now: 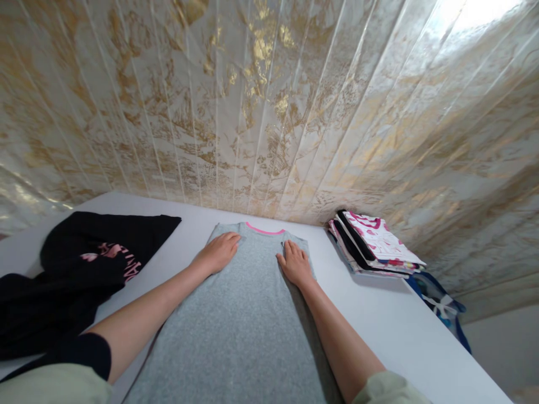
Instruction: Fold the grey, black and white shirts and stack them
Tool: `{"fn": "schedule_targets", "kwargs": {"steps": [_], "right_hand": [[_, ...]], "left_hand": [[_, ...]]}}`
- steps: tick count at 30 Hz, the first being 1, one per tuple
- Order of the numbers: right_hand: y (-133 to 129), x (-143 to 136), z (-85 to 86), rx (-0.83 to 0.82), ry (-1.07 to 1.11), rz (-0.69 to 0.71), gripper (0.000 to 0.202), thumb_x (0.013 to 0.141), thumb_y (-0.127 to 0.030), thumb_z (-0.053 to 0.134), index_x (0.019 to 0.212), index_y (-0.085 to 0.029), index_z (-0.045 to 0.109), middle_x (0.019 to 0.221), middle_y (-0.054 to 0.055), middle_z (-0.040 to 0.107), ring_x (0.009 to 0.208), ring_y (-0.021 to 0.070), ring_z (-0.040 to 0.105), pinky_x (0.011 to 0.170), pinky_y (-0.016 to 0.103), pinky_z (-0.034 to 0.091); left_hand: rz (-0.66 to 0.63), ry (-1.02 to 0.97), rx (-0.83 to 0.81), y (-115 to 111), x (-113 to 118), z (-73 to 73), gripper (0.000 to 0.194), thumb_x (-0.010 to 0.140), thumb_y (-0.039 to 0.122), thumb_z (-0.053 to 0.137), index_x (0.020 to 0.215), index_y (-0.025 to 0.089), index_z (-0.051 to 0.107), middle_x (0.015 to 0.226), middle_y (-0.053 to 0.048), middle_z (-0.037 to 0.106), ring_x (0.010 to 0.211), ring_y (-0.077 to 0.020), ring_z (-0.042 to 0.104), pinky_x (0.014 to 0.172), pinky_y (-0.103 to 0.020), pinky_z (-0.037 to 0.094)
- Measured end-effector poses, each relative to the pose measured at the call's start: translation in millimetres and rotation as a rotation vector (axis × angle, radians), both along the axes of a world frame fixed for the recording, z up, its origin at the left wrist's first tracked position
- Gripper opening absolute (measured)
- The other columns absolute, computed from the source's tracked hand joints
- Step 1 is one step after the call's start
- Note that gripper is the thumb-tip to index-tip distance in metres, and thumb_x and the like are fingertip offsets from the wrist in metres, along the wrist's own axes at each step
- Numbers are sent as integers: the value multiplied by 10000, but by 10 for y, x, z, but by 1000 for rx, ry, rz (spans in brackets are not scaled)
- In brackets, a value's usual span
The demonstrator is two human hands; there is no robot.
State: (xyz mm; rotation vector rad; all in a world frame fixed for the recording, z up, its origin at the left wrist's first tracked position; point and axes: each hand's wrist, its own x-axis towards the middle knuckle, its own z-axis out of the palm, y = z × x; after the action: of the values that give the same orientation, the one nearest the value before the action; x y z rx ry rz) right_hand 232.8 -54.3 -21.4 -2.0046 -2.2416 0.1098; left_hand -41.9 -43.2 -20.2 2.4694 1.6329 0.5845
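Note:
A grey shirt (252,314) with a pink neckline lies spread on the white table, its neck toward the wall and its lower part running out of view toward me. My left hand (221,252) rests on its upper left shoulder area, fingers stretched out and pointing right. On the upper right side, my right hand (296,262) lies flat with its fingers apart. Both palms face down against the cloth, and neither hand grips anything.
A black garment (96,252) with pink print lies rumpled on the left. At the back right of the white table (379,314) stands a stack of folded clothes (374,241). Beyond the right edge is a blue bag (442,306). A gold-patterned curtain (252,112) hangs behind.

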Motion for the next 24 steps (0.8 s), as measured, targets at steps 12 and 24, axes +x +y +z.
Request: {"fn": "schedule_targets", "kwargs": {"steps": [12,24], "right_hand": [[2,-19,18,-2,-58,-10,623,981,-493,253,1522,-184,250,1588,61,232,1454,214,183,1153,424,158],[-92,-30,131,72,7,-59,606,983,-460,283,1500,-144,297,1571,96,274,1426,219,259,1139,374,208]], "left_hand": [[13,169,-133,37,34,-18,562,968,477,241,1495,298,322,1586,0,253,1461,-240,216,1162,-426,153],[68,192,-119,-7,13,-17,601,963,502,210,1503,258,308,1583,-5,261,1458,-234,223,1157,-431,174]]}}
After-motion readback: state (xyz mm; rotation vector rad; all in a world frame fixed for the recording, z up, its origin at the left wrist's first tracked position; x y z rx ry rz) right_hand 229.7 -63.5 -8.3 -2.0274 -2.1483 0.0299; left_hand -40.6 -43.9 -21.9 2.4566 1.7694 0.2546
